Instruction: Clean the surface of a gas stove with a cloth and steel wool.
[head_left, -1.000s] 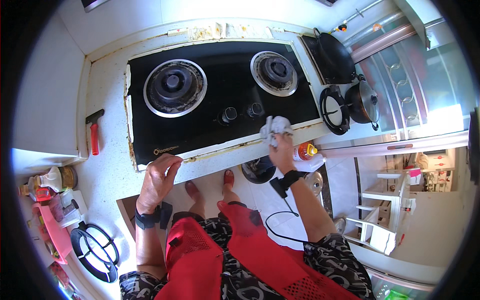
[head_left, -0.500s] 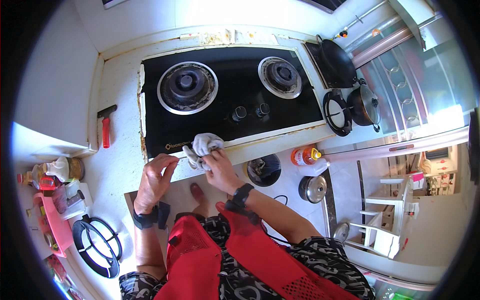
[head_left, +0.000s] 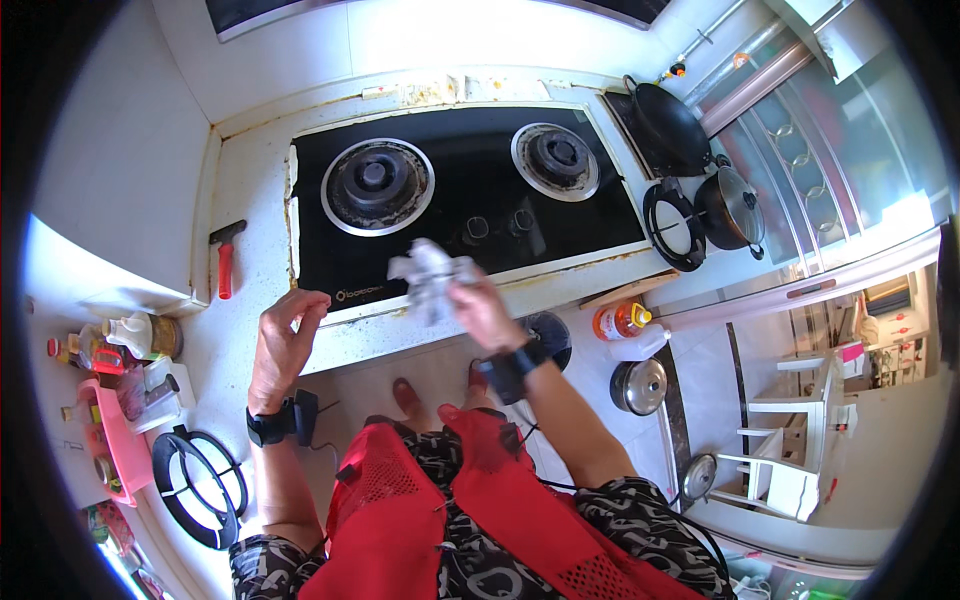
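A crumpled grey-white cloth (head_left: 430, 280) is in my right hand (head_left: 486, 314), blurred by motion, over the front edge of the black gas hob (head_left: 470, 255). My left hand (head_left: 283, 345) is closed in a pinch at the hob's front left corner, above the white counter. Whatever lies between its fingertips is too small to make out. Both burners, the left burner (head_left: 376, 186) and the right burner (head_left: 556, 160), have no pan supports on them. Brown grime runs along the counter's edges around the glass.
A red-handled scraper (head_left: 225, 262) lies left of the hob. Pan supports rest on the counter at left (head_left: 200, 490) and right (head_left: 672, 225), the latter beside a lidded pot (head_left: 728, 210) and a wok (head_left: 670, 130). On the floor stand an orange bottle (head_left: 622, 320) and a steel-lidded pot (head_left: 640, 386).
My right hand has moved right, away from the left hand, carrying the cloth, which now hangs more loosely. My left hand has shifted slightly left, still pinched.
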